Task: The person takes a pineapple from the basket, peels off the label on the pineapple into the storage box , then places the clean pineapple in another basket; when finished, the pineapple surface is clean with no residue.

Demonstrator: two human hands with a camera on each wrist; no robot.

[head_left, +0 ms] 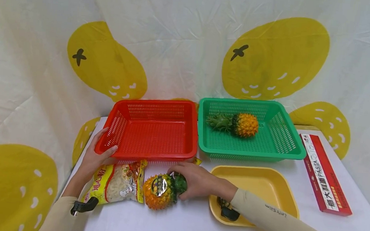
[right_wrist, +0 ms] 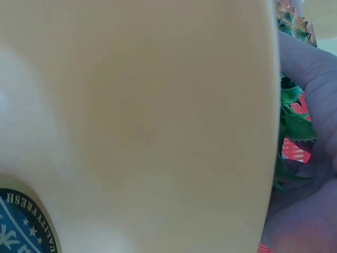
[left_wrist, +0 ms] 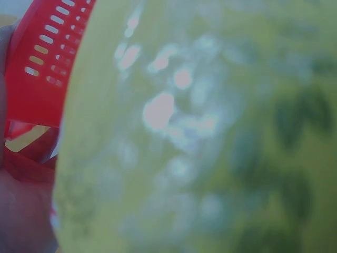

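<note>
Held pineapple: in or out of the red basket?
Out: the head view shows the pineapple in front of the red basket, leaves in the right hand.

The red basket (head_left: 155, 156) and the green basket (head_left: 250, 154) are moulded in perforated plastic with a soft gloss. The tray (head_left: 261, 183) is made of smooth plastic. Both the near pineapple (head_left: 170, 190) and the far pineapple (head_left: 247, 126) are covered in rough, knobbly skin; on the near one a glossy label (head_left: 159, 185) is stuck. The bag (head_left: 122, 183) is formed of shiny plastic film, whose finish appears, through the left wrist view's blur, highly reflective. The box (head_left: 325, 173) is faced with smooth printed card. The right sleeve (head_left: 271, 218) is made of matt cloth.
</note>
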